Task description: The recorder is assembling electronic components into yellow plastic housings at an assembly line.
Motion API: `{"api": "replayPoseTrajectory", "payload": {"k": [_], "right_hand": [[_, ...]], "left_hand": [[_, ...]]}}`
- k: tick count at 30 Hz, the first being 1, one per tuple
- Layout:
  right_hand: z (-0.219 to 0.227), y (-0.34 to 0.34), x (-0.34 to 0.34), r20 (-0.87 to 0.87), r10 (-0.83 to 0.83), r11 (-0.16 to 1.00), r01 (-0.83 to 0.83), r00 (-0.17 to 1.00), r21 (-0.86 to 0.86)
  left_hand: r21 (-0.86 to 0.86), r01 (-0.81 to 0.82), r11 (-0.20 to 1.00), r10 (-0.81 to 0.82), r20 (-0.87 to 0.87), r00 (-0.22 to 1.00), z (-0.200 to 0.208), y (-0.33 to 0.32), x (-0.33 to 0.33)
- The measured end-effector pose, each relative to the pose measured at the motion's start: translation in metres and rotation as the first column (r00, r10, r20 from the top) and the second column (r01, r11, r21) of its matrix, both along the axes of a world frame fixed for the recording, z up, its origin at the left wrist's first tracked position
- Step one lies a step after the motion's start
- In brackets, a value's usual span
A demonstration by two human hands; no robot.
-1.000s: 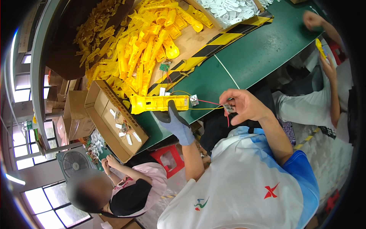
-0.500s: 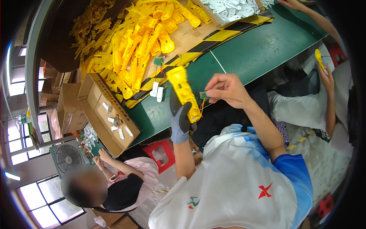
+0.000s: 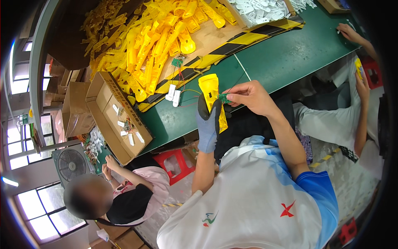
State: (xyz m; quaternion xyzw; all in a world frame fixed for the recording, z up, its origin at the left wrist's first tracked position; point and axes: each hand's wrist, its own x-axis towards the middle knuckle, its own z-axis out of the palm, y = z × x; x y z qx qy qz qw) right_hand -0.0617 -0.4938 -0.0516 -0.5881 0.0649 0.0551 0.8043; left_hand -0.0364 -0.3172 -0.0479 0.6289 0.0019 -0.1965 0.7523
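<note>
My left hand point(image 3: 208, 120), in a grey-blue glove with dark fingers, is closed round a long yellow plastic housing point(image 3: 210, 86) held upright above the table's front edge. My bare right hand point(image 3: 251, 97) pinches a small green circuit board point(image 3: 224, 98) against the housing's right side. Thin wires run left from there over the table. White plastic pieces point(image 3: 173, 95) on wires lie left of the housing, with another green circuit board point(image 3: 177, 62) beyond them at the edge of the yellow heap.
Yellow plastic housings point(image 3: 153, 41) are heaped at the back, behind a black-and-yellow taped edge point(image 3: 244, 40). A box of white parts point(image 3: 261, 10) stands beyond. An open cardboard box point(image 3: 108, 97) with wired parts is at left. One person point(image 3: 137, 199) sits left, another point(image 3: 336, 112) right.
The housing has turned more upright and shifted slightly right in my left hand. My right hand has brought the circuit board against it, and the board's face now shows more.
</note>
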Motion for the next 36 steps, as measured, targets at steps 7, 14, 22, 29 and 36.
{"api": "replayPoseTrajectory", "payload": {"k": [7,14,22,29,36], "right_hand": [[-0.003,-0.01,-0.002,-0.029,0.089,0.995,-0.088,0.996,0.043],[-0.004,-0.013,-0.001,0.016,0.082,0.995,-0.081,0.997,-0.061],[0.005,-0.006,0.001,0.135,-0.022,0.981,0.047,0.991,-0.186],[0.008,-0.005,-0.001,0.139,-0.071,0.955,0.108,0.988,-0.277],[0.01,-0.003,-0.004,0.108,-0.096,0.945,0.125,0.99,-0.304]], "left_hand": [[0.14,-0.028,0.99,0.008,0.139,0.99,0.003,0.002,-0.009],[0.303,-0.014,0.953,-0.073,0.274,0.959,-0.009,0.007,-0.004],[-0.156,0.184,0.97,-0.204,-0.122,0.971,-0.001,0.003,-0.005],[-0.059,0.211,0.976,-0.217,-0.15,0.965,-0.006,0.001,-0.003],[0.014,0.176,0.984,-0.171,-0.164,0.971,0.003,-0.003,-0.005]]}}
